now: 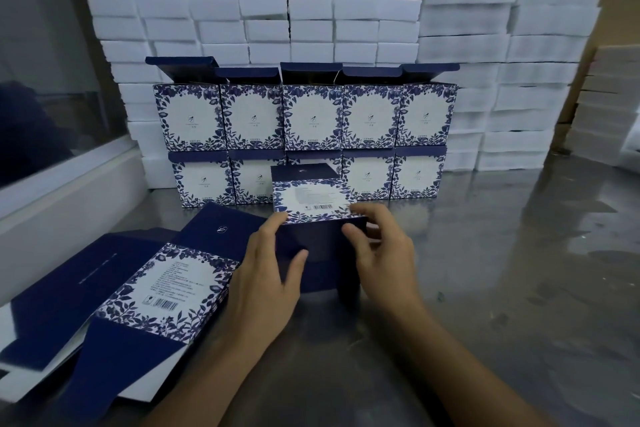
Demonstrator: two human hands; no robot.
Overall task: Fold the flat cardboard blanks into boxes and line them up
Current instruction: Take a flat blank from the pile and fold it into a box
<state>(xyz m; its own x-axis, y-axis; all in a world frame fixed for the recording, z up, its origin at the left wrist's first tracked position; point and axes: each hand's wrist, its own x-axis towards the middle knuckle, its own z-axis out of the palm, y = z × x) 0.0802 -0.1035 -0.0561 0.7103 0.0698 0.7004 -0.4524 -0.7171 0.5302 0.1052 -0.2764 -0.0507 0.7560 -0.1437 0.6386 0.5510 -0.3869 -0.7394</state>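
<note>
With your left hand (266, 274) and right hand (377, 250) both gripping the half-formed box (313, 218) before the stacked boxes (304, 114), uneven squeezing could, seemingly, buckle its navy flap.

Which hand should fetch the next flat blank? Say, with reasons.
Left. The left hand holds the half-folded box right beside the flat blanks; the right hand grips the box's far side.
</note>
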